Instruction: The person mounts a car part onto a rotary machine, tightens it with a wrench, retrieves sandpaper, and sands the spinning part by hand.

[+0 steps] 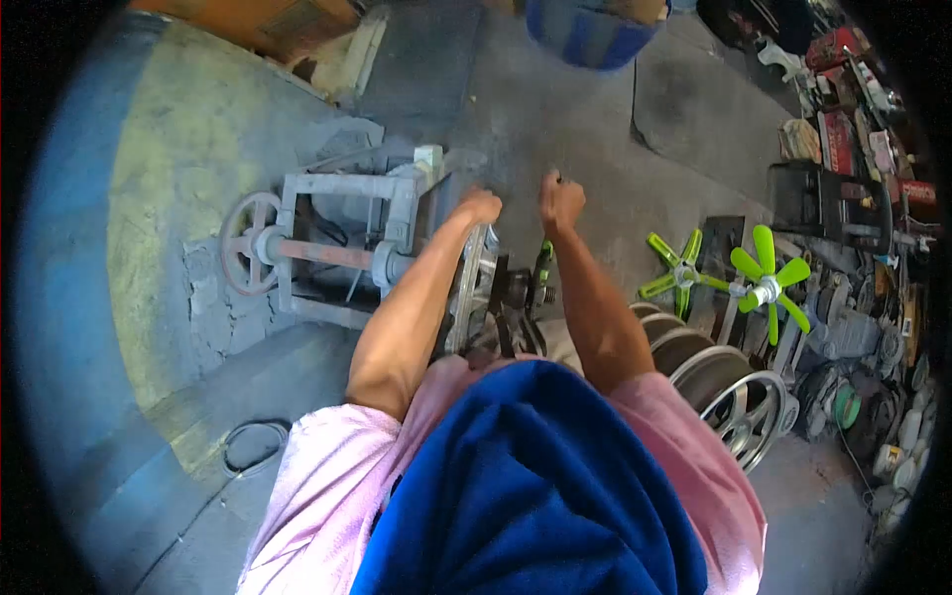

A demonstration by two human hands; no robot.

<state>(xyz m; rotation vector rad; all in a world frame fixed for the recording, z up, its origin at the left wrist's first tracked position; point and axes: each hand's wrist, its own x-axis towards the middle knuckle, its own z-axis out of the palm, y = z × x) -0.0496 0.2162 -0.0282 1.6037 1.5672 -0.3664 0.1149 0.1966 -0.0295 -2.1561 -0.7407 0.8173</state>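
Silver wheel rim: head view, edge-on in front of the body, below the left hand. Left hand: at the rim's upper end, fingers curled; cannot tell whether they clamp on it. Right hand: apart from the rim, to its right, fingers curled inward; cannot tell if anything is held. Green-and-black item near the right wrist. Left side: metal frame with a spoked handwheel. Right side: row of wheels, green five-bladed piece just beside. Blue bin ahead.
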